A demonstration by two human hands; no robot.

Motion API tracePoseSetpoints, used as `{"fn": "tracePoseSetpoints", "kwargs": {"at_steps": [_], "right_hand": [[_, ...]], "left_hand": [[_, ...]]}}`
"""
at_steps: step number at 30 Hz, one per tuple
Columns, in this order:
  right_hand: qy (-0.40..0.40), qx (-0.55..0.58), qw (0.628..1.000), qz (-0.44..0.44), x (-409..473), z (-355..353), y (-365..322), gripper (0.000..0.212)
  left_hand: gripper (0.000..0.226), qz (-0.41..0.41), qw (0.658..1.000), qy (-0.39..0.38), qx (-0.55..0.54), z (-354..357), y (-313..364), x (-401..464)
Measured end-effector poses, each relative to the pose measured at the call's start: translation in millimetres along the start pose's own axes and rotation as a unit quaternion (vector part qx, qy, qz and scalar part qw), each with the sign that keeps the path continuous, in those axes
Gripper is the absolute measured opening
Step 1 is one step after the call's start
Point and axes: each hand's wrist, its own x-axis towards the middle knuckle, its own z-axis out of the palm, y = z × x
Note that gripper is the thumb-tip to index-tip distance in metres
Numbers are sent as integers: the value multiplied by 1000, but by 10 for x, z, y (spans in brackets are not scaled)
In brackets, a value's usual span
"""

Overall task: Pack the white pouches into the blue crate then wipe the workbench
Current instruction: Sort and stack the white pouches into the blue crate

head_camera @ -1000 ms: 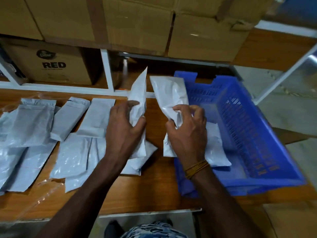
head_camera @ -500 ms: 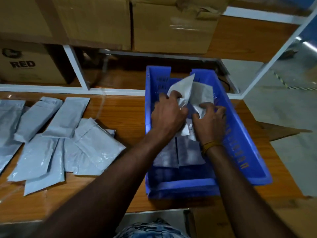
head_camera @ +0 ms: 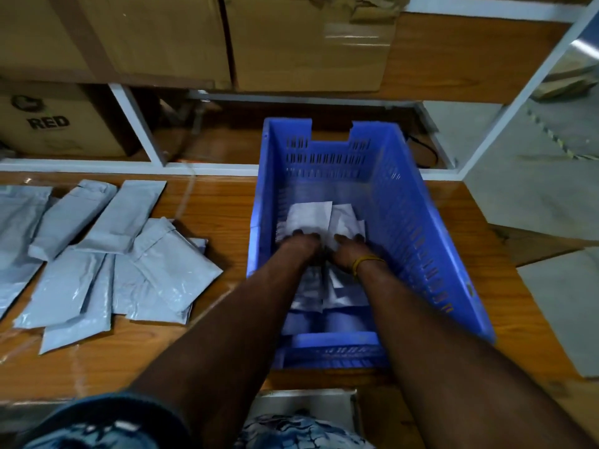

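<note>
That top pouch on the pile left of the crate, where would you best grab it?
Take the top pouch by its near right corner, coming from the right. It lies flat and slanted on the others, and that corner overhangs the workbench, nearest the hands.

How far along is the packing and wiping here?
Done: a few pouches lie in the blue crate. In hand: left hand and right hand each press a white pouch down inside. Left: the pile of pouches on the workbench, then wiping.
</note>
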Motion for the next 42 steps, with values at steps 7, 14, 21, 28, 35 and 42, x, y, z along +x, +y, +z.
{"fn": "tracePoseSetpoints", "kwargs": {"at_steps": [7, 14, 21, 28, 35, 42], "right_hand": [[95, 54, 994, -9, -70, -170, -102, 60], [367, 193, 900, -137, -657, -461, -587, 32], [361, 267, 820, -354, -1388, -142, -1462, 21], [303, 188, 839, -410, -1750, 582, -2342, 27], [266, 106, 895, -343, -1350, 1265, -2852, 27], [225, 14, 933, -281, -863, 1553, -3016, 33]], "left_hand": [[80, 18, 998, 32, -41, -162, -49, -30], [26, 151, 879, 378, -248, -554, -380, -1002], [19, 90, 756, 544, -353, -411, -1195, -1720], [15, -32, 752, 566, -335, -155, -2210, -1920], [18, -145, 798, 504, -297, 123, -3176, -1840], [26, -170, 853, 424, -254, 201, -3773, -1572]]}}
